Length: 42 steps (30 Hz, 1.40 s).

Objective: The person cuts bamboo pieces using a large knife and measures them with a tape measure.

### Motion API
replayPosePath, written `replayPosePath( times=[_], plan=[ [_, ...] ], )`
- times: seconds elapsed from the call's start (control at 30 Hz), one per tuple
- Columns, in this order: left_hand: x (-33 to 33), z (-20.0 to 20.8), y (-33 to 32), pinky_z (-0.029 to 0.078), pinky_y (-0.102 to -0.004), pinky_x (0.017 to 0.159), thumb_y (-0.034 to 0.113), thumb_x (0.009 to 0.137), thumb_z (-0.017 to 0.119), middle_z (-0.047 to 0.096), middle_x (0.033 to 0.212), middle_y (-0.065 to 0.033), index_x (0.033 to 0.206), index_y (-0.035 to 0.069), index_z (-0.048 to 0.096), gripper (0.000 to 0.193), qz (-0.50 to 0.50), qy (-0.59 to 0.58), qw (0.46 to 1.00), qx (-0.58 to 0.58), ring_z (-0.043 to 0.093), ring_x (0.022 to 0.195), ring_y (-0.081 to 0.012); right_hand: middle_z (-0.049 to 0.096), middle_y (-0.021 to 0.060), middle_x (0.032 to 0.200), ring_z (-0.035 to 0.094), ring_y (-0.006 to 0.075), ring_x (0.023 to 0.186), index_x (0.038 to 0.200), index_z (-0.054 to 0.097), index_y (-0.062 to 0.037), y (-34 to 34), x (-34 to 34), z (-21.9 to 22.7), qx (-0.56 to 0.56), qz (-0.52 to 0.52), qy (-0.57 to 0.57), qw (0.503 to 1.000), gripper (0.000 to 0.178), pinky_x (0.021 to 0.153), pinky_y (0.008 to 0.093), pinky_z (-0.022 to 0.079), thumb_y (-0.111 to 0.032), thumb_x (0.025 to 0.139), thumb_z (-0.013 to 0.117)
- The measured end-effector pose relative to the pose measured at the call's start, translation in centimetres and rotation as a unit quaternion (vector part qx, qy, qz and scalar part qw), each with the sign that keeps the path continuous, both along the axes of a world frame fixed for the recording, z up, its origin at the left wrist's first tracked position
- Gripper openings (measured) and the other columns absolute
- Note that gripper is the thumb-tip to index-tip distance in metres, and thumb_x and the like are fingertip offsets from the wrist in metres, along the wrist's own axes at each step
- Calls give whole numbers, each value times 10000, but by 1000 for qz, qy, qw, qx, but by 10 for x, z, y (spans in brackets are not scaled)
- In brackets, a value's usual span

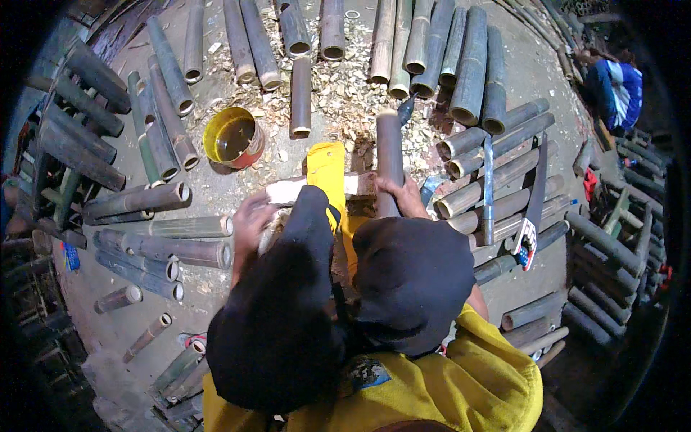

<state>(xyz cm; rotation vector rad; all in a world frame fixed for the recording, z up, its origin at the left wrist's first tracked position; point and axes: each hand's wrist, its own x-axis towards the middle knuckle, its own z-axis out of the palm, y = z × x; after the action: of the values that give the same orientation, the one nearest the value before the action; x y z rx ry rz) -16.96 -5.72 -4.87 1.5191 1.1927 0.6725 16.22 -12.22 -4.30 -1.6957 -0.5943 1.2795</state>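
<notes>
Floor (196, 309): wood chips (327, 93), bamboo lengths (471, 65); black-clad knees (414, 281) block part of the view.
Saw (537, 187): across lengths at right.
Bucket (252, 157): dark inside, contents unclear.
Right hand (406, 196): wrapped round a bamboo tube (389, 151), beyond the knees.
Left hand (252, 222): blurred; cannot tell its grip.

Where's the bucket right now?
Head view, left of centre: the bucket stands beyond the left hand, between bamboo tubes on its left and wood chips on its right.
</notes>
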Motion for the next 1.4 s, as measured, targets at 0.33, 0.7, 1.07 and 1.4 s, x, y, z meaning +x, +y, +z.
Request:
replayPosePath(
  times=[0.33, 0.7, 1.07, 1.4],
  plan=[
    [-90, -54, -124, 494, -270, 664, 158, 764, 674, 644, 830, -79, 961, -3, 627, 259, 336, -124, 922, -144, 599, 711, -135, 570, 194, 1035, 563, 246, 926, 1268, 388, 26, -35, -1, 10, 48, 183, -201, 961, 715, 814, 355, 455, -264, 715, 735],
    [60, 4, 1, 469, -319, 640, 257, 710, 717, 572, 877, -79, 975, 13, 552, 397, 241, -430, 843, -214, 552, 766, -171, 536, 196, 1170, 570, 248, 990, 1401, 229, -36, 40, -116, 20, 124, 459, -90, 875, 846, 852, 335, 446, -212, 740, 728],
    [17, -3, 20, 458, -350, 783, 209, 810, 602, 558, 940, -92, 1118, 18, 496, 378, 227, -286, 898, -248, 559, 867, -197, 408, 169, 1294, 399, 224, 1195, 1376, 292, -65, 29, -119, 5, 51, 412, 73, 907, 787, 979, 338, 350, -217, 741, 731],
    [29, -35, 35, 458, -330, 868, 135, 799, 621, 536, 1132, -151, 1201, -29, 479, 456, 177, -174, 944, -218, 560, 1006, -241, 601, 190, 993, 603, 275, 876, 1218, 409, 21, 76, -11, -69, 79, 45, -167, 982, 731, 807, 380, 472, -384, 685, 702]
  ],
)
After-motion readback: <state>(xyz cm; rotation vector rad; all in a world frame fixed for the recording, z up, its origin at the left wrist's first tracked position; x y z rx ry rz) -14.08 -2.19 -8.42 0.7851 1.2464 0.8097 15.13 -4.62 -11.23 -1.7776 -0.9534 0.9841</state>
